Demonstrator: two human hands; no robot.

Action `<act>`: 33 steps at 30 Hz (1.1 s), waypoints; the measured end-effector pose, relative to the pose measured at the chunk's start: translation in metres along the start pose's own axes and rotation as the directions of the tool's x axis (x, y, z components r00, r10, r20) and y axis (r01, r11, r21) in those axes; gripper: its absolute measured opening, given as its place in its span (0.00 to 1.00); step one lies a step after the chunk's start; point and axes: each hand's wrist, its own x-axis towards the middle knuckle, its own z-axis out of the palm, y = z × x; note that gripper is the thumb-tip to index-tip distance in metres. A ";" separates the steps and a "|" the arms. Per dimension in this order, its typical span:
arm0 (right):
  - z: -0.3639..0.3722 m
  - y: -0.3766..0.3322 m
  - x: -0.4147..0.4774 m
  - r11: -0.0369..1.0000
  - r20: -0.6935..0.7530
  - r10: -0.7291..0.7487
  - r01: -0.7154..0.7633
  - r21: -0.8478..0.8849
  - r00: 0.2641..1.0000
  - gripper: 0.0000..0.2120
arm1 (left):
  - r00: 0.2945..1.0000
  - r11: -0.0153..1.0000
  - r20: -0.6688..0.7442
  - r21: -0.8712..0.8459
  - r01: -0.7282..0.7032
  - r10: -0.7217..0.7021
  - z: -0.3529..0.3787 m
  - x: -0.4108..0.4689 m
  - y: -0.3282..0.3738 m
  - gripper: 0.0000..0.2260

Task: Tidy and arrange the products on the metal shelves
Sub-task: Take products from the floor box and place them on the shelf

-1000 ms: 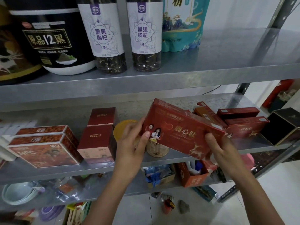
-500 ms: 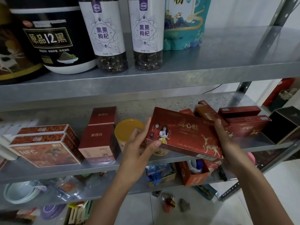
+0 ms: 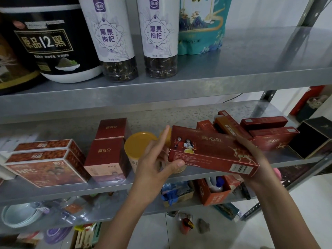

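Aloft, red box [image 3: 206, 150] between left hand [image 3: 152, 166], right hand [image 3: 259, 162]

The top edge cuts off the black tub [image 3: 53, 51], the two purple-label jars [image 3: 115, 42] and the teal bag [image 3: 201, 33], so no lids show. The left hand [image 3: 152, 168] hides part of the yellow-lid can [image 3: 140, 146], and the red box [image 3: 212, 153] covers the right hand's [image 3: 255, 168] lower fingers. The print on the box's side is too small to read, and the bowls [image 3: 19, 214] down low are blurry.
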 end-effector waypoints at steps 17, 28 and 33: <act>-0.024 0.010 0.006 0.948 0.381 -0.129 0.226 -0.222 0.915 0.19 | 0.975 0.997 -0.208 0.015 -0.077 0.079 -0.007 0.008 0.003 0.21; -0.032 0.011 0.005 0.883 0.354 -0.286 0.388 -0.264 0.891 0.32 | 0.994 0.998 -0.106 0.053 0.036 -0.030 -0.012 0.016 0.009 0.14; -0.030 0.013 0.008 0.921 0.294 -0.242 0.315 -0.231 0.925 0.34 | 0.990 0.989 0.011 -0.035 0.141 -0.140 -0.008 0.015 0.006 0.15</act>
